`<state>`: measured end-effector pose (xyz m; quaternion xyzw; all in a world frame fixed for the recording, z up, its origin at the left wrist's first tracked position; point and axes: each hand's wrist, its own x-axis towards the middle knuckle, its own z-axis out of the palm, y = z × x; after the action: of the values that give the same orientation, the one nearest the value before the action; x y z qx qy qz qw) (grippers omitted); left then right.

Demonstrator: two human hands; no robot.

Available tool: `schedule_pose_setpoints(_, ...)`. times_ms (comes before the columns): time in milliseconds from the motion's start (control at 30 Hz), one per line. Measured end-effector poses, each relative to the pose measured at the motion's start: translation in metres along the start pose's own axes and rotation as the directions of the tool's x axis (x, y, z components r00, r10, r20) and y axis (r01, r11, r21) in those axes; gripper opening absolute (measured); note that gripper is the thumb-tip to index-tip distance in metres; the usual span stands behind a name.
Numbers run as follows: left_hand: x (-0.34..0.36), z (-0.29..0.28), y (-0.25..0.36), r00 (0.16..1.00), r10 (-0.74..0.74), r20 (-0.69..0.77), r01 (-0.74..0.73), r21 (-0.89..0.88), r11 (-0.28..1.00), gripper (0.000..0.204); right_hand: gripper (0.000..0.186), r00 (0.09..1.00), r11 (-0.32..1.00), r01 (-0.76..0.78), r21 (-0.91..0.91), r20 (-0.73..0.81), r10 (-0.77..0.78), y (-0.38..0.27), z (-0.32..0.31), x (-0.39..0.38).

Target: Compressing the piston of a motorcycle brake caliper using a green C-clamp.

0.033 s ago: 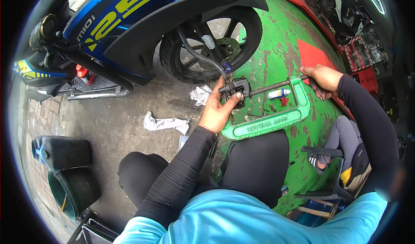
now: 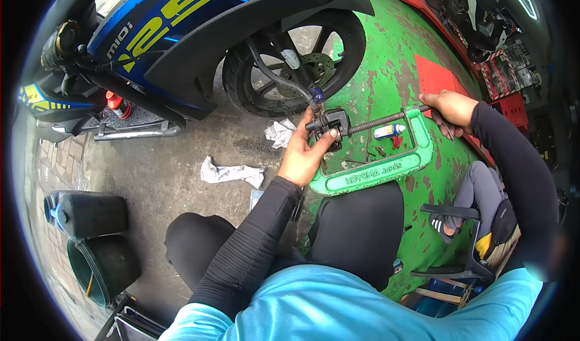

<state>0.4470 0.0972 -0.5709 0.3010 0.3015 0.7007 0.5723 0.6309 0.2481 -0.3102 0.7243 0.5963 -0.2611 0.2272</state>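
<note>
Head view looks down on a person seated low on the floor, both bare hands on a large green cast-metal C-clamp (image 2: 386, 168) whose frame lies between the knees and the front wheel. The left hand (image 2: 308, 153) has its grip curled around a small black metal brake caliper (image 2: 331, 123), thumb and fingers pressed on its body, holding it in the clamp's mouth at the end of the long threaded steel screw (image 2: 377, 122); a black rubber hose (image 2: 284, 81) runs from the caliper up toward the black front tyre (image 2: 238, 93) of the blue and yellow scooter (image 2: 181, 20). The right hand (image 2: 450, 110) is closed tight over the screw's handle end (the handle itself is hidden inside the fist). Clamp and caliper both look heavy, rigid and hard-edged, probably greasy, so the frame's thick spine and the caliper's solid body seem the safest places to hold, while the hose is the soft part that should not be kinked. Underneath is rough grey concrete meeting chipped green-painted floor (image 2: 386, 57), with white crumpled rags (image 2: 232, 173), a small white spray can (image 2: 389, 130), a dark plastic jerrycan (image 2: 90, 213) and a green bucket (image 2: 99, 265) nearby.
</note>
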Motion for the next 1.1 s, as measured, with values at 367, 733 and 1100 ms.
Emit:
schedule_pose_setpoints(367, 0.0, -0.003, 0.012, 0.979, -0.196, 0.059, 0.204, -0.171, 0.964, 0.073, 0.056, 0.839, 0.916, 0.393, 0.085, -0.441, -0.319, 0.027, 0.036, 0.016)
schedule_pose_setpoints(733, 0.0, -0.011, -0.001, 0.961, -0.261, 0.095, 0.271, -0.113, 0.956, 0.073, 0.053, 0.517, 0.766, 0.596, -0.241, -0.614, -0.596, 0.042, 0.045, 0.037)
schedule_pose_setpoints(1100, 0.005, 0.018, 0.029, 0.916, -0.402, 0.016, 0.367, -0.441, 0.819, 0.059, 0.036, -0.294, 0.286, 0.507, -0.813, -0.475, -0.83, -0.049, -0.024, 0.109)
